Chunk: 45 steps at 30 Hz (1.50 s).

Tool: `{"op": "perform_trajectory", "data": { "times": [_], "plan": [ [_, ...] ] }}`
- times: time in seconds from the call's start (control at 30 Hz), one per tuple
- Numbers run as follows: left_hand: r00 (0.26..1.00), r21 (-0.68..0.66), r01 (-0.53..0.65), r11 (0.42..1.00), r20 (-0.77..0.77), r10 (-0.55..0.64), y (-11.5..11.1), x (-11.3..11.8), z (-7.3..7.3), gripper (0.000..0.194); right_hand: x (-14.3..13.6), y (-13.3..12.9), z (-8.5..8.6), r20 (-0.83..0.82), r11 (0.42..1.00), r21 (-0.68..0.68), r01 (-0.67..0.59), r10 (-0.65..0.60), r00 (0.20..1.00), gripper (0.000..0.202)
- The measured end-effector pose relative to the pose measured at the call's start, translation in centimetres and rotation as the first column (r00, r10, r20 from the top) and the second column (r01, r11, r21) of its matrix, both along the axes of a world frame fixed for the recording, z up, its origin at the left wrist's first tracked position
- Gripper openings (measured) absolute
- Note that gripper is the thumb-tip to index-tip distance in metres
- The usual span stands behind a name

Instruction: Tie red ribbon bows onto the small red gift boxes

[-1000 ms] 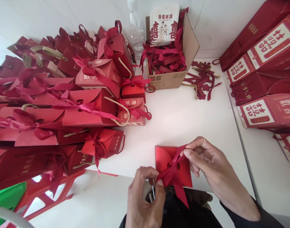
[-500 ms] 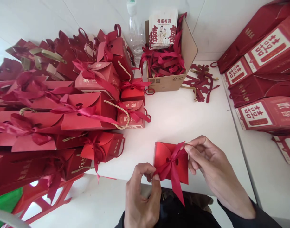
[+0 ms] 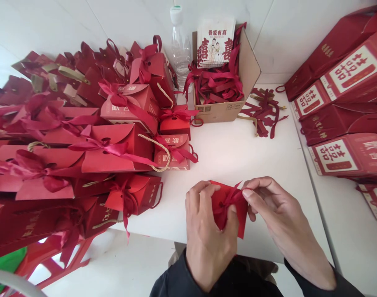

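Observation:
A small red gift box (image 3: 224, 191) lies near the table's front edge, with a dark red ribbon (image 3: 228, 201) tied in a bow across its flap. Over the box's left side is my left hand (image 3: 207, 231); its fingers curl along the left edge while the thumb presses by the knot. It hides the left loop and the hanging tail. At the box's right, my right hand (image 3: 273, 216) pinches the ribbon's right loop between thumb and forefinger.
Many red gift boxes with bows (image 3: 114, 144) crowd the left. A cardboard box (image 3: 217, 113) of ribbons and cards stands at the back, beside a plastic bottle (image 3: 180, 49). Loose straps (image 3: 265, 113) lie to its right. More red boxes (image 3: 336, 154) line the right side.
My left hand has let go of the bow's left side and moved right and up over the box, its thumb now at the knot. My right hand keeps its pinch on the ribbon.

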<state>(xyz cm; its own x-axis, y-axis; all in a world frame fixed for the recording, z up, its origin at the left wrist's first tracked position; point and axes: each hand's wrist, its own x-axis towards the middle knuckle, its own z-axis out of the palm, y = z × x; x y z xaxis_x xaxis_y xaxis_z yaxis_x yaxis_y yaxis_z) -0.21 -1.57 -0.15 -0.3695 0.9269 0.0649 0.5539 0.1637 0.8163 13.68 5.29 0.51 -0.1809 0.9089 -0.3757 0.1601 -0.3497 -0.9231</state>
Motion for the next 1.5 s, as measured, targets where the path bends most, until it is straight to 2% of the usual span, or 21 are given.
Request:
{"op": "perform_trajectory", "data": {
  "times": [0.13,0.3,0.57,0.87,1.03,1.13,1.27,1.37,1.5],
  "plan": [
    [0.999,0.027,-0.042,0.999,-0.016,0.042,0.7,0.4,-0.6,0.041,0.2,-0.1,-0.2,0.055,1.0,-0.012,-0.024,0.024,0.998,0.027],
    [0.999,0.013,-0.043,0.999,0.013,0.043,0.3,0.4,-0.5,0.042,0.3,-0.2,-0.3,0.053,1.0,-0.022,0.015,-0.014,0.998,0.028],
    [0.998,0.017,-0.04,0.999,0.043,0.04,-0.4,0.6,-0.4,0.015,0.5,-0.7,0.1,-0.02,1.0,0.007,-0.003,0.003,1.0,0.028],
    [0.993,0.045,-0.071,0.996,0.097,0.067,-0.7,1.1,-0.6,0.032,1.3,-1.2,-2.1,-0.04,1.0,0.021,0.013,-0.012,0.999,0.027],
    [0.994,0.041,-0.008,0.999,0.105,0.004,-2.4,0.2,-0.1,0.031,1.1,-0.5,-1.9,0.03,1.0,0.003,0.008,-0.008,1.0,0.031],
    [0.997,-0.028,-0.038,0.999,0.064,0.04,-4.1,-0.6,0.1,0.028,0.6,-0.1,-1.1,0.067,1.0,-0.006,0.019,-0.019,0.998,0.036],
    [1.0,-0.088,-0.019,0.996,-0.005,0.019,-5.6,-1.5,-0.2,0.008,0.0,0.0,-0.3,-0.026,0.999,-0.033,0.008,-0.008,1.0,0.035],
    [1.0,-0.073,-0.002,0.997,-0.004,0.002,-5.8,-1.8,-0.4,0.014,-0.1,-0.1,-0.1,-0.07,0.998,-0.063,-0.003,-0.001,0.998,0.032],
    [0.992,-0.117,-0.021,0.993,0.124,0.035,-5.9,-1.8,-0.5,0.021,0.1,-0.2,-0.3,-0.134,0.996,-0.087,0.021,-0.033,0.99,0.028]
  ]
}}
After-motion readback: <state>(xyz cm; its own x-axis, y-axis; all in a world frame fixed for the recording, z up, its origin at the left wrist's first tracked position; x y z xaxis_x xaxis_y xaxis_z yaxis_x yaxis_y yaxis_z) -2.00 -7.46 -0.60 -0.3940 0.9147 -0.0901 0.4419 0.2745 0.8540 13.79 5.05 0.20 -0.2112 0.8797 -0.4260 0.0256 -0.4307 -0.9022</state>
